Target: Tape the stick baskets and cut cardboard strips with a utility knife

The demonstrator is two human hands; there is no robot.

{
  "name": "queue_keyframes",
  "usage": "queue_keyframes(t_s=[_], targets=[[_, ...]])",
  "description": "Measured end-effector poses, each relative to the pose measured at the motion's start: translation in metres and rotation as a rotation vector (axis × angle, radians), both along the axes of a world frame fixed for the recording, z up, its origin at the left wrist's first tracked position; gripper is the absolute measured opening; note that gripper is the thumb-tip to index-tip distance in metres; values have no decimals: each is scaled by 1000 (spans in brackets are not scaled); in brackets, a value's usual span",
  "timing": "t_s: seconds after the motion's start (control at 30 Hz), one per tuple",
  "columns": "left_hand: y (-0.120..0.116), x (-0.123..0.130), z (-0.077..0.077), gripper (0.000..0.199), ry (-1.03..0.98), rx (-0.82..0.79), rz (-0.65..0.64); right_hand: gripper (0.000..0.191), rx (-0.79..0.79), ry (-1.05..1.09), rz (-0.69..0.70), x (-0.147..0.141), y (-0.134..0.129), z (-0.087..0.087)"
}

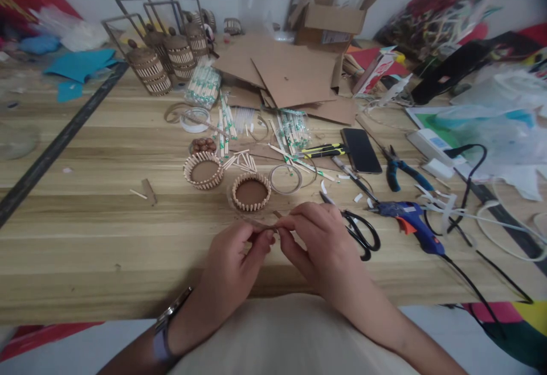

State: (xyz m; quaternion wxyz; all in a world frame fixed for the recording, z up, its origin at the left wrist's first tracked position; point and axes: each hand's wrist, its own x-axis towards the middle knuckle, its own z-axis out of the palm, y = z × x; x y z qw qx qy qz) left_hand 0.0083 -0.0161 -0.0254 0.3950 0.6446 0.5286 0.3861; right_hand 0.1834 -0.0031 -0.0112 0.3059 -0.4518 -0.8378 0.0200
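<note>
While both hands (233,255) (322,244) pinch a brown strip (267,227) (near table edge (94,311)), more room leftward

Left hand (231,255), one; right hand (322,244), one; clock centred between, 12 to far side. Strip (264,227), apparently one, pinched at centre. Cups (252,206), two: at 10, at 11. Lanterns (151,73), four, toward 11. Tape rolls (195,129), two: between 10 and 11, and half past 12. Stick packs (204,84), two: at 11, and half past 12. Loose sticks (248,162): overlapping, uncountable, around 12. Beads (203,146): uncountable, between 10 and 11. Cardboard sheets (294,73): several, overlapped, around 12. Box (331,19), one, half past 12. Phone (362,151), one, at 2. Pliers (392,164), one pair, past 2. Scissors (351,222), one pair, at 3. Glue gun (408,211), one, at 3. Watch (173,308), one, at 8.
</note>
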Motion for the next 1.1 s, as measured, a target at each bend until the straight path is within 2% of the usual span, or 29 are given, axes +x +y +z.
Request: queue_keyframes(t_s=[0.1,0.2,0.43,0.63,0.9,1.1], targets=[[0,-1,-1,21,-19,-14,2,17,-98,119,6,0,-1,0],[-1,-1,-2,22,-14,-18,14,14,-125,159,21,-1,-2,0],[0,0,-1,19,-37,-37,-8,19,21,68,-56,-4,-4,-2],[-1,-1,-4,21,-109,-131,22,14,18,67,-10,-2,-4,0],[-2,-2,-3,21,-60,-54,3,13,1,66,17,1,-2,1],[-2,-3,-1,21,12,29,-16,11,-67,109,48,3,-1,2]])
